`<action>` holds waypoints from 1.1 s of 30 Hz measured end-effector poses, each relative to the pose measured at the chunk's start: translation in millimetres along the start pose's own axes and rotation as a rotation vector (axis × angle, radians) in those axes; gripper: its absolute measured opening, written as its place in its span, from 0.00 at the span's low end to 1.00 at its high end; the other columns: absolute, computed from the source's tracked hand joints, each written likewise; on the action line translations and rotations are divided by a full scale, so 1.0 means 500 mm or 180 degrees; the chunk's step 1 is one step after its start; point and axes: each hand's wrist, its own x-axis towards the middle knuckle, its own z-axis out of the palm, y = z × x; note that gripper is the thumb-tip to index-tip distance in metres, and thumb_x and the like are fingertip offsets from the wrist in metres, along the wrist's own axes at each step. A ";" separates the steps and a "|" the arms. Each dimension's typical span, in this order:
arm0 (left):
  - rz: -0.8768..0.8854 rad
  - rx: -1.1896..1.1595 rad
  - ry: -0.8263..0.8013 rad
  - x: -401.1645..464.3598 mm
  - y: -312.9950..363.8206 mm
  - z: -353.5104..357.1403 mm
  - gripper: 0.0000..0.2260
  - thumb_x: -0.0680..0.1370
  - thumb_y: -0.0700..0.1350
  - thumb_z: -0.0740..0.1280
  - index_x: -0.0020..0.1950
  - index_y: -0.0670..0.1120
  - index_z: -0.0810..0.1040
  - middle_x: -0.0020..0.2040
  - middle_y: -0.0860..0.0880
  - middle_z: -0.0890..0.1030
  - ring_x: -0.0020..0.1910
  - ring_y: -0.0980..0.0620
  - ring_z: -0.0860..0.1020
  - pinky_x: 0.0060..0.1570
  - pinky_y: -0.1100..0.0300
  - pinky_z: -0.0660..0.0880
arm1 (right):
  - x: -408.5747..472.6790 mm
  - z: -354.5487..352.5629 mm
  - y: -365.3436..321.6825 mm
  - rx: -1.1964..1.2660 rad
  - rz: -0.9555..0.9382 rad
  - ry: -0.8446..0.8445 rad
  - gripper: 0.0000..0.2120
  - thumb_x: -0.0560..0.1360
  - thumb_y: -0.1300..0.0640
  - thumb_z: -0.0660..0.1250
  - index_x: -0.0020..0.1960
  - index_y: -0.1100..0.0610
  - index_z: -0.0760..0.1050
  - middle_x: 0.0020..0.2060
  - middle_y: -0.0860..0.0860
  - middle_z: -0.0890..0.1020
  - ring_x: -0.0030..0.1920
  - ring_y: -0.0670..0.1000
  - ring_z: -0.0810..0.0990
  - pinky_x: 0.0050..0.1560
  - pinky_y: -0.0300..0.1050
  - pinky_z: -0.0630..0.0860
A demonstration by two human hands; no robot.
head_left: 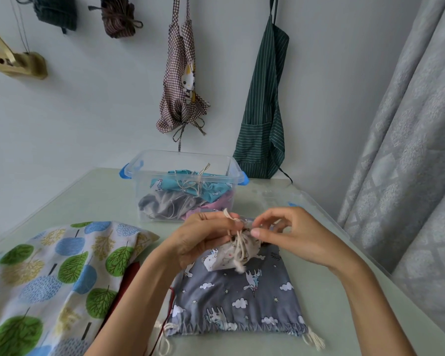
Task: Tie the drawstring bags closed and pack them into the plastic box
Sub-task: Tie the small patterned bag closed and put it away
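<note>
Nearest the camera, a grey unicorn-print bag (238, 301) lies flat on the surface (344, 317), seemingly waiting its turn. Above it, the left hand (206, 240) grips the gathered neck of a small white drawstring bag (231, 255), keeping it bunched, while the right hand (290, 237) pinches the cord (239, 242) to work the knot. Beyond, the plastic box (183, 186) already holds tied bags, within easy reach. No writing is readable anywhere.
</note>
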 end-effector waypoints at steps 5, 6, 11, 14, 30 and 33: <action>0.0476 0.0669 0.0057 -0.001 0.000 0.003 0.08 0.69 0.33 0.72 0.38 0.46 0.84 0.36 0.48 0.84 0.35 0.55 0.80 0.39 0.67 0.78 | 0.017 0.034 0.014 -0.0051 -0.0194 -0.0240 0.10 0.72 0.54 0.71 0.52 0.43 0.79 0.44 0.48 0.79 0.39 0.41 0.73 0.44 0.35 0.69; 0.0654 0.0827 0.0097 -0.004 0.001 0.005 0.07 0.69 0.33 0.73 0.38 0.45 0.84 0.37 0.46 0.85 0.36 0.52 0.81 0.42 0.63 0.79 | 0.019 0.039 0.016 0.0008 -0.0152 -0.0188 0.09 0.71 0.54 0.72 0.49 0.44 0.80 0.42 0.48 0.79 0.37 0.42 0.73 0.43 0.36 0.68; 0.1549 0.1559 0.0600 -0.004 -0.004 0.004 0.07 0.68 0.30 0.72 0.41 0.41 0.84 0.38 0.44 0.85 0.39 0.48 0.84 0.47 0.55 0.81 | 0.019 0.043 0.021 0.0173 0.0103 -0.0170 0.06 0.69 0.52 0.74 0.44 0.49 0.80 0.34 0.44 0.75 0.34 0.42 0.71 0.40 0.34 0.67; 0.1750 0.1763 0.0837 0.001 -0.016 0.002 0.06 0.68 0.33 0.74 0.41 0.44 0.85 0.37 0.47 0.86 0.38 0.51 0.85 0.45 0.51 0.82 | 0.021 0.049 0.015 0.0281 0.0073 -0.0168 0.05 0.74 0.52 0.69 0.48 0.50 0.81 0.41 0.44 0.80 0.40 0.40 0.76 0.44 0.31 0.69; 0.1728 0.1481 0.0666 0.008 -0.020 -0.004 0.06 0.68 0.40 0.76 0.43 0.41 0.86 0.41 0.49 0.86 0.42 0.49 0.85 0.48 0.51 0.81 | 0.035 0.069 0.038 0.1516 0.0404 0.0228 0.06 0.74 0.63 0.68 0.47 0.55 0.82 0.27 0.42 0.80 0.27 0.37 0.72 0.32 0.28 0.69; 0.1648 0.1282 0.0385 0.010 -0.020 -0.001 0.07 0.69 0.37 0.74 0.44 0.35 0.84 0.43 0.45 0.86 0.43 0.50 0.84 0.47 0.59 0.80 | 0.050 0.075 0.036 0.1755 0.0633 0.0479 0.05 0.67 0.55 0.66 0.35 0.54 0.78 0.29 0.48 0.77 0.34 0.45 0.73 0.37 0.37 0.68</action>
